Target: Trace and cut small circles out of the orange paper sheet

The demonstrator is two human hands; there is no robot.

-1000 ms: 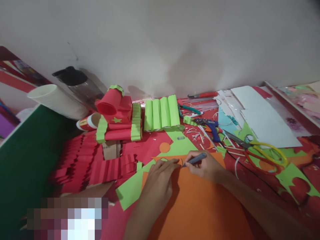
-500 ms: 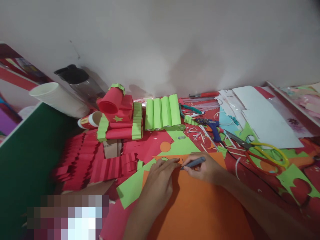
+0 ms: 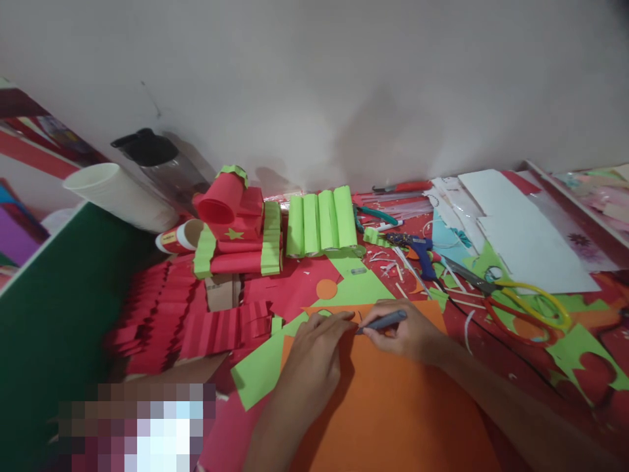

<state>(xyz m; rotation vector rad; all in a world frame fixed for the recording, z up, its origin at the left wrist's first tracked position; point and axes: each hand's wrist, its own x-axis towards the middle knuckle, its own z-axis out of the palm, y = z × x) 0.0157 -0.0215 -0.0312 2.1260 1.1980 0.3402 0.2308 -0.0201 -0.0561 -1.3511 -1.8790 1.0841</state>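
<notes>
My right hand (image 3: 410, 337) is closed around a dark grey marker pen (image 3: 388, 320), its tip down near the top edge of an orange paper sheet (image 3: 393, 400). A short dark curved line shows beside the tip. Across from it, my left hand (image 3: 317, 347) lies on the same sheet with fingers stretched toward the pen tip; whether something small sits under the fingertips is hidden. Just above, an orange paper disc (image 3: 327, 289) rests on red and green paper. A green sheet (image 3: 258, 373) sticks out left of my left hand.
Behind stand a red and green paper model (image 3: 236, 223) and green paper rolls (image 3: 322, 221). To the right are a blue glue gun (image 3: 420, 252), scissors (image 3: 531, 311) and white sheets (image 3: 535, 242). Pleated red paper (image 3: 167, 301), a cup (image 3: 118, 196) and a green panel (image 3: 63, 301) are left.
The whole view has shifted slightly to the right. Both hands keep nearly the same place on the orange sheet, the pen still at the curved line.
</notes>
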